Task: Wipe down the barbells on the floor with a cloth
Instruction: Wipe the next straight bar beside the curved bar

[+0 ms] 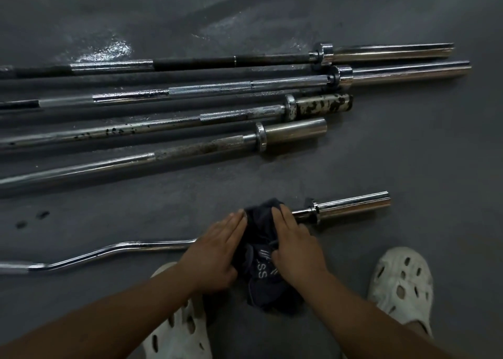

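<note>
We are mid-wipe on the curl bar (114,248), the nearest of the barbells on the floor (408,151). The dark cloth (260,274) is bunched over its shaft between our two grips and hangs toward us below them. The left grip (217,249) lies flat, fingers straight, pressing the cloth's left side. The right grip (295,247) lies over its right side, fingers fairly straight. Whether the thumbs pinch the fabric we cannot tell. Just right of the right grip the chrome sleeve (353,204) shows bare. Beyond the grips lie four straight barbells (212,89), some dark-spotted. Next, we judge, the cloth must be closed round the shaft and drawn along it.
</note>
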### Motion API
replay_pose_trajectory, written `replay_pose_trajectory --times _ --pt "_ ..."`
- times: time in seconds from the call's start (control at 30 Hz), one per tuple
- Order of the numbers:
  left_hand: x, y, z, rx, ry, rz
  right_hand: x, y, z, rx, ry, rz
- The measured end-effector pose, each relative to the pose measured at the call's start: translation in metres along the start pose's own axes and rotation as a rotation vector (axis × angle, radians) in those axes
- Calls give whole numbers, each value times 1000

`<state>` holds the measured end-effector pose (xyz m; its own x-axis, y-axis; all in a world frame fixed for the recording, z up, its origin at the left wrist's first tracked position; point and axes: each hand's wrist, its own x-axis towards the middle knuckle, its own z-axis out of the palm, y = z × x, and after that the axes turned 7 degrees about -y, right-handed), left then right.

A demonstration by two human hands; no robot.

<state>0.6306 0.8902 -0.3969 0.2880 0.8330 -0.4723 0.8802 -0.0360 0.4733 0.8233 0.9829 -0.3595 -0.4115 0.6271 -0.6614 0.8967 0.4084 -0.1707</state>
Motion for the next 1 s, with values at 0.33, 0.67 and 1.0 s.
replay_pose_trajectory --times 0.33,0.67,1.0 --pt "-8 -24 -54 23 75 -83 -7 -2 -13 -20 -57 0" --pt "-31 15 -135 105 238 -256 -46 -33 -89 24 173 -212" --pt "-99 24 -211 246 312 -257 -88 -49 -144 14 383 -271"
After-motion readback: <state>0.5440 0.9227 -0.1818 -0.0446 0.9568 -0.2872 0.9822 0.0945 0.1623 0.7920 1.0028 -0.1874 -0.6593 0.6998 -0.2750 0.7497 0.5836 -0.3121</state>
